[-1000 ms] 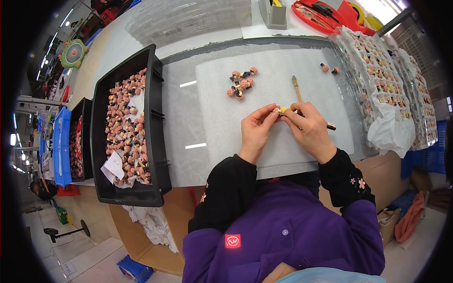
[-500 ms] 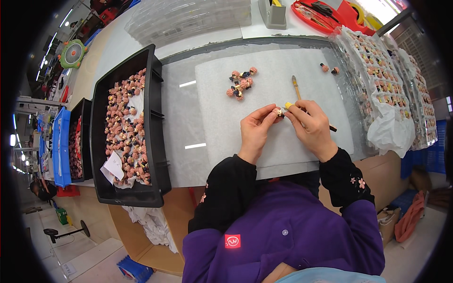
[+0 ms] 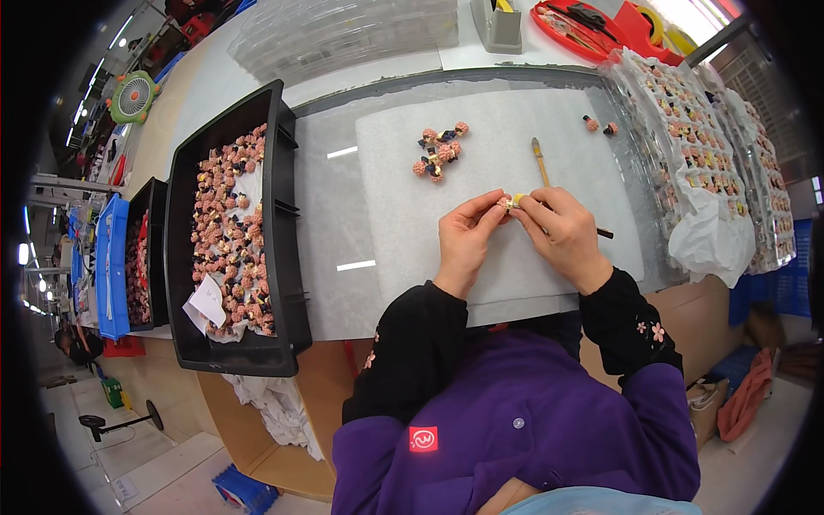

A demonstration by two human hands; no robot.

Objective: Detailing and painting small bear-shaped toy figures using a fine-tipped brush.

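Over the white foam mat [image 3: 403,245], both my hands meet at a small pink-and-dark figurine [image 3: 506,202] with a pale part. My left hand [image 3: 464,239] pinches it between thumb and fingertips. The fingers of my right hand [image 3: 562,233] close on its other side, and a bit of yellow [image 3: 518,198] shows at their tips; whether this is a fingertip cover or a separate piece I cannot tell. A thin brush [image 3: 540,160] runs beneath or through my right hand, its dark end showing past the knuckles. Most of the figurine is hidden by my fingers.
Several similar figurines [image 3: 439,152] lie clustered on the mat, and a pair [image 3: 600,126] at its far right. A black crate [image 3: 287,257] full of them stands left. Plastic trays of figurines [image 3: 699,137] stand right; a red tray [image 3: 566,26] and clear boxes [image 3: 343,34] sit behind.
My right fingers have moved down and closer to the figurine, so less of the yellow shows. The brush has shifted slightly. My left hand stays almost in place.
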